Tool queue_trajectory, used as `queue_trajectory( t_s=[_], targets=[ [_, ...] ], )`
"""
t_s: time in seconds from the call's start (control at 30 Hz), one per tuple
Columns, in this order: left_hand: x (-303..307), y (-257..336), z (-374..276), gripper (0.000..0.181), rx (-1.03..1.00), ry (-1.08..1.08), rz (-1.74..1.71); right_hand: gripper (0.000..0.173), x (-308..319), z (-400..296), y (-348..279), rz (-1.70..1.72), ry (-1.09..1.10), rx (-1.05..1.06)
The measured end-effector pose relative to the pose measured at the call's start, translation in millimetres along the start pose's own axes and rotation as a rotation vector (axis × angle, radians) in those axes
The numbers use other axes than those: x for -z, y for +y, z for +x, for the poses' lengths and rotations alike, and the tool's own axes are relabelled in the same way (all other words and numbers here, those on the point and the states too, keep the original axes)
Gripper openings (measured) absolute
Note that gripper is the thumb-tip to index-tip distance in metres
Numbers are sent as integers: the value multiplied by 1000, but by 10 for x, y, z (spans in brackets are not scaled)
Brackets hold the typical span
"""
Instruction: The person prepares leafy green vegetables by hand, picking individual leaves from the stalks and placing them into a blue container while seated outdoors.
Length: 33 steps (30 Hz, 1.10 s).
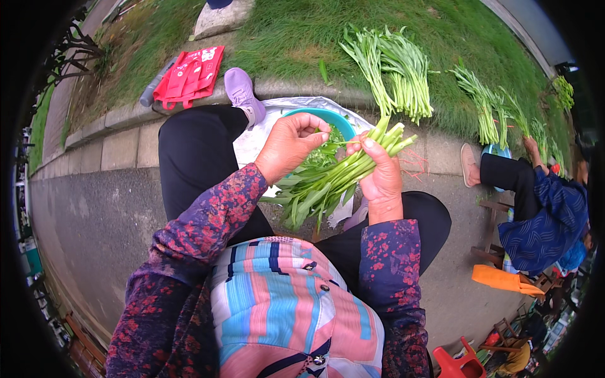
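Note:
My right hand grips a bunch of leafy green vegetables, like water spinach, its cut stem ends up to the right and its leaves hanging down to the left. My left hand is to the left of the bunch, with thumb and fingertips pinched on a bit of green. A thin stem shows between the two hands, its end at my right fingers. Behind and below them, partly hidden, a teal basin holds loose green leaves on a white sheet.
Bunches of greens lie on the grass, with more bunches further right. A red bag and a grey bottle lie on the kerb. Another person sits at the right. A red plastic stool stands lower right.

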<state>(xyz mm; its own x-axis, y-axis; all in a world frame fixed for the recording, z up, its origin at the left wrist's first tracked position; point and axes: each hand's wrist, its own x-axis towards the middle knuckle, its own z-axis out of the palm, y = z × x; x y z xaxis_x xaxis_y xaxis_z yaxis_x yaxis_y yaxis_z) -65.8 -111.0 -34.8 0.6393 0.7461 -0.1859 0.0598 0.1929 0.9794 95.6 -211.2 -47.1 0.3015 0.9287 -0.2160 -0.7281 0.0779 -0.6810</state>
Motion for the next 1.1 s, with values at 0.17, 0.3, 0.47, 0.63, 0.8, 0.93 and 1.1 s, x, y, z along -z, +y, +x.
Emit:
queue_trajectory(
  t_s=[0.17,0.3,0.47,0.63,0.8,0.93,1.1],
  targets=[
    [-122,138,-38,14,13,-79,52,17,23,-1,33,-20,22,-24],
    [-134,223,-87,17,12,-144,82,20,-24,-11,2,-51,24,-24],
    [-155,242,-98,15,16,-124,124,22,2,-6,19,-52,37,-21],
    [-198,139,-75,11,69,0,6,21,-31,-14,41,-93,28,1],
    [-124,45,-34,11,101,51,-129,19,7,9,35,-58,-8,11],
    [-154,26,44,22,-50,111,-77,20,-45,4,44,-89,98,-16],
    [-129,-19,157,30,-373,203,376,28,-122,11,-4,-161,124,-36]
  ],
)
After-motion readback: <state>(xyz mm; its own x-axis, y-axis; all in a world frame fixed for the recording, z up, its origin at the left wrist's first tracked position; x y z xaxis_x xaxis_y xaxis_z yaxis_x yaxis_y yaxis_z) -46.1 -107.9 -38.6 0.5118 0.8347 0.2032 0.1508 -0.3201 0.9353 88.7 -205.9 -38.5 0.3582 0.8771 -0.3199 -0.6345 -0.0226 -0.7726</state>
